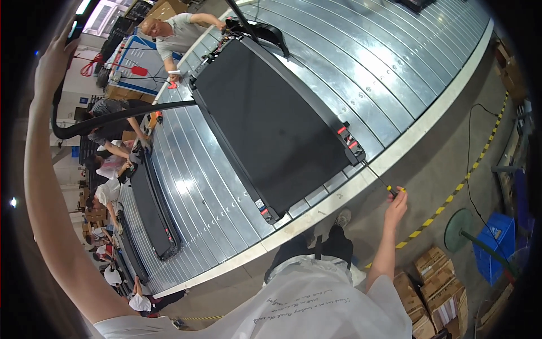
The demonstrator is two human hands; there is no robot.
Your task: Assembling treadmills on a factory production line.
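Observation:
A large black flat treadmill deck (271,121) lies on a ribbed metal conveyor line (361,62). My right hand (397,204) grips a long thin screwdriver (379,179) with a yellow-and-black handle; its tip points at the deck's near right corner by the red fittings (349,137). My left hand (53,59) is raised high at the far left, holding the end of a curved black bar (121,116) that arches over the line toward the deck.
Another black deck (153,212) lies further left on the line, with several people working along it. One person (178,34) stands at the deck's far end. Cardboard boxes (435,288), a blue crate (495,243) and yellow-black floor tape (451,198) are at right.

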